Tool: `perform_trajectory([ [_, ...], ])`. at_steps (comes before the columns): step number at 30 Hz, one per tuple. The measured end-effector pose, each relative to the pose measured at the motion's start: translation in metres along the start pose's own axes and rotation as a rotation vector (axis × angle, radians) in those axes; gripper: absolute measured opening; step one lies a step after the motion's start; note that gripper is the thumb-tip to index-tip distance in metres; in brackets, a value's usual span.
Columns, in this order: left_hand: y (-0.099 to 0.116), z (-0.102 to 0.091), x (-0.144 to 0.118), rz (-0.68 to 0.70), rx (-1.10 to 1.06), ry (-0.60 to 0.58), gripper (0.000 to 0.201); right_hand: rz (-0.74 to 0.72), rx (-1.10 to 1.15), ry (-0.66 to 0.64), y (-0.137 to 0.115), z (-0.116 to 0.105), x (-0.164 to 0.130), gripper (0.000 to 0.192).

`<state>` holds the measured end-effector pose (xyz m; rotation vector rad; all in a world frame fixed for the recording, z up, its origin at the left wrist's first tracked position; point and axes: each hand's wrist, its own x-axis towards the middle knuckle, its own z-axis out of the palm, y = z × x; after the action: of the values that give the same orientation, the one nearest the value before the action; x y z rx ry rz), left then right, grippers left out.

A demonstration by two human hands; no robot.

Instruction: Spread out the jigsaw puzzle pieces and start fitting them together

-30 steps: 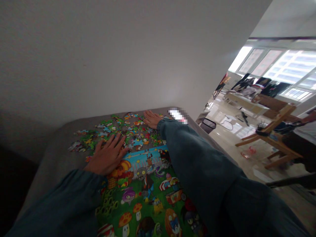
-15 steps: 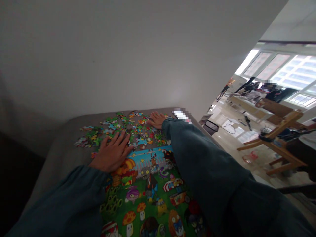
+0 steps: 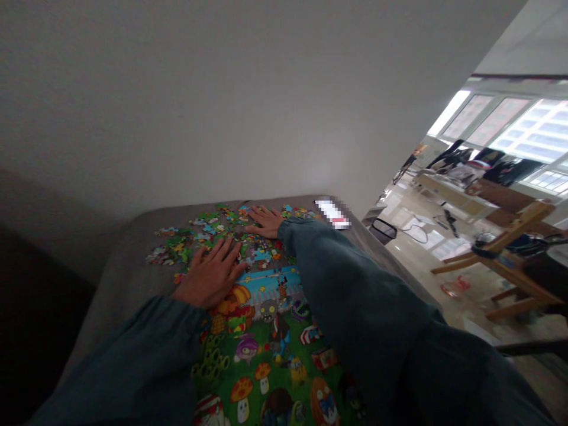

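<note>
The person appears to be sorting through loose puzzle pieces [image 3: 208, 228] to find one that fits the finished part of the puzzle [image 3: 266, 343]. That finished part lies on a grey table [image 3: 119, 266], and the loose pieces are scattered just beyond its far edge. A fair guess is that picking one out would call for curling the fingertips around a single piece.

The left hand [image 3: 212, 273] lies palm down at the far left corner of the puzzle, fingers spread and flat, tips touching the nearest loose pieces; it grips nothing. The right hand [image 3: 265, 221] reaches farther past the puzzle's far edge, arm stretched long in a dark sleeve, palm down on the scatter with fingers splayed open, holding nothing. A small blurred object [image 3: 333, 213] lies beyond the puzzle's far right corner.
</note>
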<state>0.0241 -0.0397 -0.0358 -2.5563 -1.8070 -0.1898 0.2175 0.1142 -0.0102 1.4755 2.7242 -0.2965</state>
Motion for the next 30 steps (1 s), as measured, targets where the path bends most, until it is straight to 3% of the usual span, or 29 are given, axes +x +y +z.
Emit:
perform_trajectory([
  [5, 0.0, -0.007, 0.001, -0.01, -0.029, -0.011, 0.064, -0.044, 0.007, -0.013, 0.002, -0.007, -0.017, 0.076],
  [8, -0.004, -0.017, 0.002, -0.017, -0.031, 0.033, 0.064, -0.02, -0.017, 0.056, 0.001, -0.014, -0.017, 0.069],
  [13, -0.033, -0.024, 0.002, -0.2, 0.0, 0.162, 0.065, -0.149, -0.078, 0.193, -0.019, -0.013, 0.0, 0.061],
  [16, -0.054, -0.022, 0.0, -0.357, -0.034, 0.119, 0.069, -0.256, -0.079, 0.145, -0.037, -0.003, 0.011, 0.065],
  [19, -0.065, -0.022, -0.002, -0.448, -0.08, 0.067, 0.075, -0.22, -0.073, 0.127, -0.044, 0.006, 0.016, 0.068],
  [24, -0.064, -0.023, -0.002, -0.465, -0.11, 0.019, 0.079, -0.14, -0.094, 0.122, -0.037, 0.006, 0.01, 0.067],
  [30, -0.06, -0.015, 0.0, -0.433, -0.08, 0.003, 0.083, -0.143, -0.121, 0.156, -0.034, 0.005, 0.005, 0.068],
])
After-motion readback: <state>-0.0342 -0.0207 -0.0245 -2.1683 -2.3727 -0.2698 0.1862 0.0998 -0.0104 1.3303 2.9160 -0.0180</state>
